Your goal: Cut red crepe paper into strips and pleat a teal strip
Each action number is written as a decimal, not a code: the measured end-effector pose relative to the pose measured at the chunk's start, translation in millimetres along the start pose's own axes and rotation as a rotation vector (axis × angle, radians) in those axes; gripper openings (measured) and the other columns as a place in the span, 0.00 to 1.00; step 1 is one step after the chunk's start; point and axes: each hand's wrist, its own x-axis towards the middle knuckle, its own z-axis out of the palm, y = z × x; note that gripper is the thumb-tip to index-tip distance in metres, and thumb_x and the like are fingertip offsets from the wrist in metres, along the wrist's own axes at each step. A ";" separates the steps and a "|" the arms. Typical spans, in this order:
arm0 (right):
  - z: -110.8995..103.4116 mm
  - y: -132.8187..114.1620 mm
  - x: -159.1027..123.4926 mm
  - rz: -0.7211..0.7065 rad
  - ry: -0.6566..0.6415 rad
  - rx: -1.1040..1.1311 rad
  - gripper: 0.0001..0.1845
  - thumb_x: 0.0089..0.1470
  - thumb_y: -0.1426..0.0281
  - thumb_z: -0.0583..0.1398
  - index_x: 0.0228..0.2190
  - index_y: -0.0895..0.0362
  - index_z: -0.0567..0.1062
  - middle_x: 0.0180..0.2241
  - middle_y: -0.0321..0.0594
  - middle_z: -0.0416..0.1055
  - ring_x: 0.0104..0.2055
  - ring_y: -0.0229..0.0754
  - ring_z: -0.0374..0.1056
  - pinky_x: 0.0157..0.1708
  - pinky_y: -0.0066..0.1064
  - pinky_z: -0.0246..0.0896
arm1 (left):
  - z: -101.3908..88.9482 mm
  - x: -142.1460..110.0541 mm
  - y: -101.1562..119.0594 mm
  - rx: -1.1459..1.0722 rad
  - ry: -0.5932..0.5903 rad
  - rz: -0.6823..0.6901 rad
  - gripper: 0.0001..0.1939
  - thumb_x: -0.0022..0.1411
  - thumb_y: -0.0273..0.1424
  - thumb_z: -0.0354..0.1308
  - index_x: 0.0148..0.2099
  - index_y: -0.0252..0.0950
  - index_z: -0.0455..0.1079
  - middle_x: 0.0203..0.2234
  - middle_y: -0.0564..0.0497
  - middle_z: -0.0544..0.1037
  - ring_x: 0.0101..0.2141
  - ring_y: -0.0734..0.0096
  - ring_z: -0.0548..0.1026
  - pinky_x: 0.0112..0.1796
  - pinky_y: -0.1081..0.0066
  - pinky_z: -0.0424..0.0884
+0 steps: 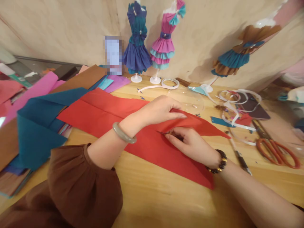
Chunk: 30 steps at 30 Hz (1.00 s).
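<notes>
A long red sheet of crepe paper [156,155] lies across the wooden table with a crease along its length. Its right part is split into two, an upper flap raised from the lower piece. My left hand [163,109] pinches the raised flap between thumb and fingers. Just below it, my right hand [190,141] is closed around a small thin-bladed tool [161,132]. Only the dark tip shows, pointing left at the split in the paper; the fingers hide the handle, so its kind is unclear.
Folded teal paper [38,126] and other coloured sheets pile up at left. Small dress forms in paper dresses [137,47] stand at the back. Orange-handled scissors [273,148], a pen [241,158] and curled white ribbon [234,114] lie at right.
</notes>
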 end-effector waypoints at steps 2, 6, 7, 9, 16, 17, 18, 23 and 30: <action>0.4 0.7 -0.7 -0.004 0.008 0.001 0.17 0.60 0.61 0.53 0.24 0.57 0.70 0.23 0.36 0.70 0.24 0.37 0.61 0.24 0.29 0.53 | -0.5 0.5 0.0 0.005 -0.005 0.004 0.13 0.62 0.34 0.57 0.27 0.32 0.71 0.22 0.53 0.72 0.25 0.75 0.66 0.29 0.72 0.58; 0.9 -0.5 -0.7 -0.004 0.009 0.008 0.17 0.60 0.60 0.53 0.23 0.56 0.69 0.21 0.34 0.68 0.23 0.36 0.60 0.23 0.29 0.51 | -1.3 0.3 1.7 0.004 0.001 0.013 0.15 0.61 0.34 0.57 0.25 0.32 0.70 0.20 0.54 0.69 0.24 0.75 0.64 0.28 0.72 0.57; 1.1 -1.1 -0.3 -0.001 0.004 0.008 0.17 0.60 0.60 0.53 0.23 0.56 0.68 0.21 0.34 0.67 0.22 0.36 0.59 0.23 0.29 0.51 | -1.4 0.1 2.4 0.001 0.000 0.012 0.15 0.61 0.33 0.57 0.24 0.32 0.69 0.19 0.54 0.68 0.24 0.76 0.64 0.28 0.72 0.57; 1.6 -2.3 1.1 0.002 -0.009 0.009 0.18 0.60 0.60 0.53 0.23 0.56 0.68 0.21 0.34 0.66 0.22 0.35 0.58 0.22 0.29 0.51 | -1.5 -0.5 3.8 -0.005 0.000 0.012 0.15 0.61 0.32 0.57 0.23 0.32 0.68 0.19 0.55 0.68 0.24 0.76 0.63 0.27 0.72 0.56; 3.7 -2.8 5.2 0.002 -0.012 0.018 0.18 0.59 0.60 0.52 0.22 0.56 0.67 0.20 0.34 0.65 0.22 0.35 0.58 0.22 0.29 0.50 | -0.7 -0.8 4.4 -0.009 -0.004 0.018 0.14 0.62 0.33 0.56 0.24 0.33 0.68 0.20 0.55 0.69 0.24 0.76 0.63 0.28 0.72 0.57; 3.9 -2.6 5.2 0.000 -0.010 0.019 0.18 0.59 0.60 0.52 0.22 0.56 0.67 0.20 0.34 0.65 0.22 0.35 0.58 0.22 0.29 0.50 | -0.7 -0.7 4.2 -0.009 -0.005 0.017 0.14 0.61 0.33 0.56 0.24 0.33 0.68 0.20 0.55 0.69 0.24 0.76 0.63 0.28 0.72 0.57; 4.1 -2.5 5.2 0.000 -0.009 0.018 0.18 0.59 0.60 0.52 0.22 0.56 0.67 0.20 0.34 0.66 0.22 0.35 0.58 0.22 0.29 0.50 | -0.7 -0.5 4.1 -0.006 -0.007 0.019 0.14 0.61 0.33 0.56 0.24 0.33 0.68 0.19 0.55 0.68 0.24 0.76 0.63 0.28 0.72 0.57; 4.8 -1.7 5.2 0.006 0.003 0.007 0.18 0.59 0.60 0.53 0.22 0.56 0.67 0.20 0.34 0.65 0.22 0.35 0.57 0.22 0.29 0.50 | -1.5 0.2 4.7 0.012 -0.008 0.032 0.15 0.61 0.32 0.56 0.22 0.33 0.66 0.18 0.56 0.65 0.23 0.76 0.61 0.27 0.72 0.55; 3.4 2.4 0.9 0.017 0.015 -0.022 0.20 0.59 0.57 0.53 0.22 0.56 0.68 0.19 0.33 0.65 0.21 0.35 0.58 0.21 0.28 0.50 | -3.4 1.1 4.5 0.034 -0.012 0.017 0.18 0.61 0.34 0.57 0.21 0.33 0.64 0.18 0.56 0.61 0.23 0.76 0.59 0.27 0.71 0.55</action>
